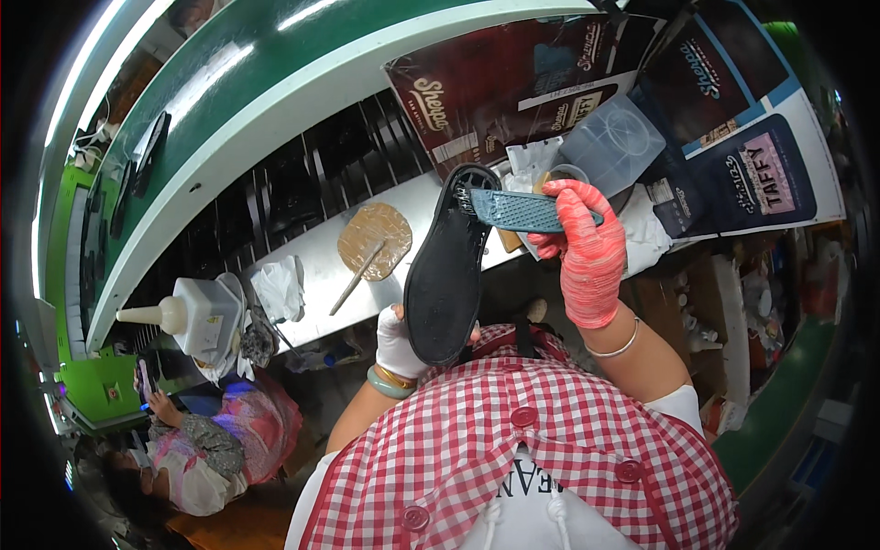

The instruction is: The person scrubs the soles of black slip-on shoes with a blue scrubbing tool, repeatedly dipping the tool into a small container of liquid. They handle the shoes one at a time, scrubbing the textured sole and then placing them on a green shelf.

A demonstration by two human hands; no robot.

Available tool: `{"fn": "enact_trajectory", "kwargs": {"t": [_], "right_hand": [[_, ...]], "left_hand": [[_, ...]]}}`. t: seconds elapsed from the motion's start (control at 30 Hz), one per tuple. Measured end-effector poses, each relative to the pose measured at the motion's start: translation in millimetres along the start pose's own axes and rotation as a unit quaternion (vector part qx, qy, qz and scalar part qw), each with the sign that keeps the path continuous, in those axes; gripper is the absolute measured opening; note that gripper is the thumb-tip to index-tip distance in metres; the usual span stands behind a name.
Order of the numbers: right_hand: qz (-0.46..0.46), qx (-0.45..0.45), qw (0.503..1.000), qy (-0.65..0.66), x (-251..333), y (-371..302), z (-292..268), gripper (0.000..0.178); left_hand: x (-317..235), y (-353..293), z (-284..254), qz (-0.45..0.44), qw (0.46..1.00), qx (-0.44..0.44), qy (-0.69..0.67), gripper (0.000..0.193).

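My left hand, in a white glove with bare fingertips, grips the lower end of a black shoe sole. The sole stands nearly upright in front of my apron, its long face toward me. My right hand, gloved in pinkish red, is closed round the handle of a blue-grey brush. The brush lies level across the sole's upper end, and its pale bristles are at that end's inner surface. Dark, glossy wet-looking patches show along the sole's upper edge.
A metal ledge carries a brown film-covered round dish with a stick, crumpled white paper and a white nozzle bottle. Behind runs a dark slatted conveyor. Right are a translucent tub and printed cardboard. A co-worker sits lower left.
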State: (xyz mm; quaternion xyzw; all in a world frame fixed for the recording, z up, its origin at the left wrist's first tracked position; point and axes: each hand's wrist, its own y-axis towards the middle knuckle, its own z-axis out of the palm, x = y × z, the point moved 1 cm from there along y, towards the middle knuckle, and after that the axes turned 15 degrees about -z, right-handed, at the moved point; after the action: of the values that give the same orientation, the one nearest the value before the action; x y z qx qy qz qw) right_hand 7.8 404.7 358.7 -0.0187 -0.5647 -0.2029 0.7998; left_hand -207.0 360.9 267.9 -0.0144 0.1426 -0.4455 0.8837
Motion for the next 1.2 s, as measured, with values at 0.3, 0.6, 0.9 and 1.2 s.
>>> {"fn": "enact_trajectory", "kwargs": {"t": [0.3, 0.6, 0.9, 1.2], "right_hand": [[0.033, 0.011, 0.999, -0.025, 2, 3, -3, 0.018], [0.142, 0.138, 0.978, -0.073, 20, -3, 14, 0.018], [-0.016, -0.087, 0.990, 0.110, 35, 13, 1, 0.019], [-0.034, -0.009, 0.999, 0.002, 36, 7, 13, 0.019]], "left_hand": [[-2, 1, 3, -0.039, 0.999, 0.002, 0.024, 0.085], [-6, 7, -3, 0.002, 0.998, -0.054, 0.038, 0.079], [-32, 2, 35, 0.114, 0.958, -0.149, 0.216, 0.073], [-40, 3, 41, 0.139, 0.957, -0.126, 0.223, 0.076]]}}
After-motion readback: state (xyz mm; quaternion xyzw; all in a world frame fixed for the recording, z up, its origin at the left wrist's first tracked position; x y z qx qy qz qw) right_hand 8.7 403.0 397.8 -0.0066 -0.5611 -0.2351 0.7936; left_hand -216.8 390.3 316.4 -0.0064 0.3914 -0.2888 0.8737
